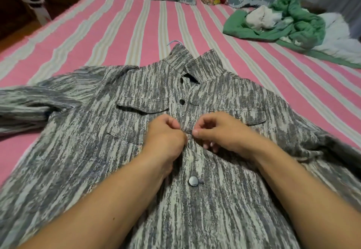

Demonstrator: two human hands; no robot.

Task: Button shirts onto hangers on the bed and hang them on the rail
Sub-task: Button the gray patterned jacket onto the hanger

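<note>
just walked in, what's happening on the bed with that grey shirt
A person is buttoning a grey streaked shirt laid flat on the pink striped bed. The left hand and right hand pinch the placket at a middle button. A hanger hook pokes out at the collar. A green clothes pile waits nearby.
</note>
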